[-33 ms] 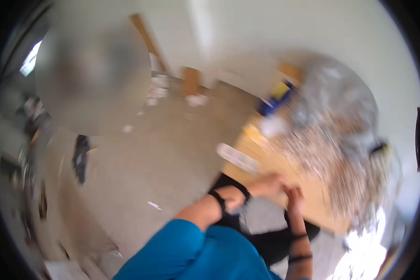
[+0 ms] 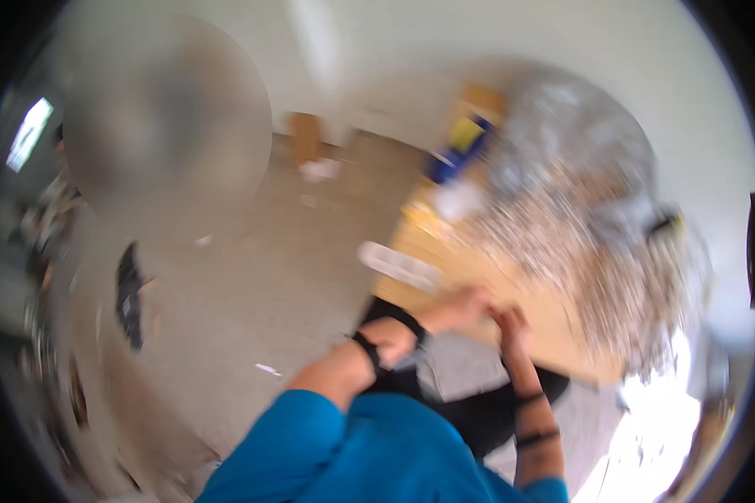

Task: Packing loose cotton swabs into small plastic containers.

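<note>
My left hand (image 2: 468,304) and my right hand (image 2: 513,329) meet over the near edge of a wooden tabletop (image 2: 524,310). Both are closed, with their fingertips together in a pinch. Whatever they hold, if anything, is too small and blurred to make out. Beyond my left hand, at the table's left edge, lies a long pale tray with rounded hollows (image 2: 400,266). To the right of my hands a large heap of thin brownish, shiny pieces (image 2: 596,277) covers much of the table.
A big greyish clear plastic bag (image 2: 575,134) rises behind the heap. At the table's far end are a blue and yellow box (image 2: 461,149) and a yellow item (image 2: 428,220). A brown carton (image 2: 305,137) stands by the wall, and a dark object (image 2: 129,295) lies on the floor.
The whole view has shifted, so the table, tray and heap appear a little further left and higher. My hands stay together with their fingertips pinched.
</note>
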`<action>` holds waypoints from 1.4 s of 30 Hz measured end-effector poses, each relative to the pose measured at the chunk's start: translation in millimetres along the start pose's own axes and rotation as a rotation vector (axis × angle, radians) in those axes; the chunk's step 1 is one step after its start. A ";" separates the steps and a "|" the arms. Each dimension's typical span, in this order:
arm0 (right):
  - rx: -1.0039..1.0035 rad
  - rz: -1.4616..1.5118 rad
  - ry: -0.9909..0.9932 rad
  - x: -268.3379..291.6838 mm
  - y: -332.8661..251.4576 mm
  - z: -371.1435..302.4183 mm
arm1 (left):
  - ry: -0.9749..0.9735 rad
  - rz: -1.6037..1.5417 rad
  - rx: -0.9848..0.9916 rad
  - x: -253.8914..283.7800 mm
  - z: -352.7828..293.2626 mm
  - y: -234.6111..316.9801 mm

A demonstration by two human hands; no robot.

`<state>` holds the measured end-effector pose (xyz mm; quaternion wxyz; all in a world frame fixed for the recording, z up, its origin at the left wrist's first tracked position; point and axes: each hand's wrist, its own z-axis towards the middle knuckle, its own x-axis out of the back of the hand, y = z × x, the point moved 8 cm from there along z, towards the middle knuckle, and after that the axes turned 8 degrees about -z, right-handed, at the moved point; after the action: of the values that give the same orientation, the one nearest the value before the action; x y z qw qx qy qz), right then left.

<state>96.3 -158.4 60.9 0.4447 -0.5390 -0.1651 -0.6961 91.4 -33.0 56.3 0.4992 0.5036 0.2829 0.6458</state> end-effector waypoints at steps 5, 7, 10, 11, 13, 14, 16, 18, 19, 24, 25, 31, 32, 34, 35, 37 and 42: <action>-0.133 0.242 0.026 16.5 -3.7 27.3 | -0.110 0.073 0.043 26.3 15.0 27.0; -0.174 0.232 0.024 34.7 0.5 30.5 | -0.133 0.029 0.028 23.1 27.1 41.1; -0.105 0.218 0.026 31.4 5.6 40.9 | -0.250 0.120 -0.034 21.9 42.7 35.5; -0.112 0.216 0.026 17.9 5.4 27.8 | -0.256 0.115 -0.035 13.1 30.7 24.3; -0.113 0.191 0.064 16.7 -1.0 26.4 | -0.236 0.165 -0.046 7.7 25.4 29.3; -0.119 0.205 0.058 17.1 16.6 37.9 | -0.224 0.169 -0.015 15.4 42.2 18.9; -0.141 0.214 0.081 20.7 14.3 37.7 | -0.223 0.150 0.000 14.3 39.6 11.9; -0.156 0.186 0.035 2.0 17.9 33.6 | -0.174 0.186 -0.025 10.0 25.7 15.4; -0.165 0.206 0.060 2.2 20.5 34.8 | -0.167 0.160 0.026 8.6 19.8 12.8; -0.234 0.320 0.104 7.9 33.9 36.5 | -0.194 0.097 0.166 10.6 47.3 9.6; -0.241 0.342 0.112 12.3 33.3 36.2 | -0.201 0.093 0.164 10.7 48.6 13.7; -0.235 0.284 0.106 12.3 28.3 25.2 | -0.152 0.073 0.059 8.1 52.6 7.3; -0.230 0.233 0.114 8.1 38.8 27.8 | -0.171 0.099 0.055 4.8 63.3 7.0; -0.201 0.226 0.085 9.7 38.2 27.7 | -0.203 0.122 0.072 3.0 56.7 7.9; -0.167 0.216 0.054 9.0 36.8 28.2 | -0.208 0.080 0.103 4.8 52.6 6.7; -0.160 0.214 0.060 12.0 35.1 30.0 | -0.216 0.039 0.133 6.9 49.9 4.1; -0.159 0.201 0.066 15.9 32.1 32.7 | -0.190 -0.122 0.289 9.2 48.7 -10.4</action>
<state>141.3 -159.9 79.1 0.4733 -0.5632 -0.0399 -0.6762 140.7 -27.6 66.8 0.4844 0.6106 0.3543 0.5168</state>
